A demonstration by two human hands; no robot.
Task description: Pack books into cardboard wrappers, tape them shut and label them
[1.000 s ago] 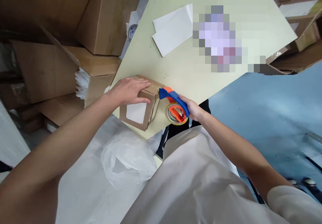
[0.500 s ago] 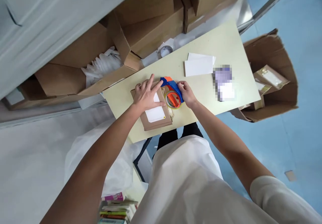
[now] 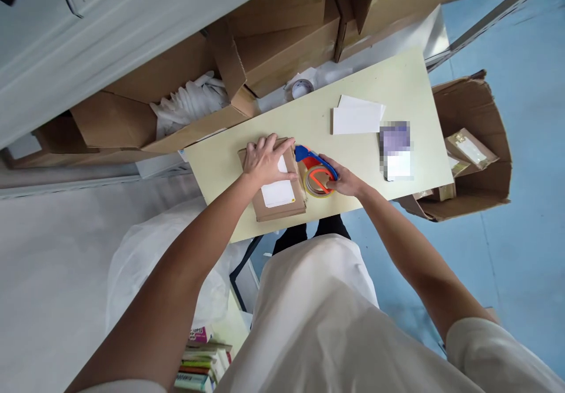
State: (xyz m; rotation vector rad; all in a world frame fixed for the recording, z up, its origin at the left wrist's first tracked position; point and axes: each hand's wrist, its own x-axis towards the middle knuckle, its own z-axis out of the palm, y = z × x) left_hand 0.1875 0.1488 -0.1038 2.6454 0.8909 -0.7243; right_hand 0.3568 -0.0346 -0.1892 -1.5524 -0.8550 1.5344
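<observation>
A worker in a white shirt [image 3: 318, 310] stands at a pale yellow table [image 3: 309, 116], both bare arms stretched over a cardboard box [image 3: 285, 211] lying flat near the table's edge. With that box as the clock's center, the left hand [image 3: 265, 162] rests palm down across its 12 o'clock side, fingers spread wide and thumb stretched out, pressing on the cardboard without gripping it. A white label [image 3: 278, 194] shows below the palm. At 3 o'clock, the right hand [image 3: 345, 180] has its fingers curled around a blue-and-orange tape dispenser [image 3: 320, 162]; its blue nose sits at the box's edge, though contact cannot be made out. Books [image 3: 196, 369] are stacked at 7 o'clock. White sheets [image 3: 356, 120] overlap at 2 o'clock, next to a purple-and-white object [image 3: 397, 146] obscured by pixelation. Beyond the table, a roll of tape [image 3: 302, 89] lies toward 1 o'clock, an open carton of white material [image 3: 189, 105] stands between 10 and 11, and another carton [image 3: 503, 163] holds taped parcels [image 3: 471, 147] at 3.
</observation>
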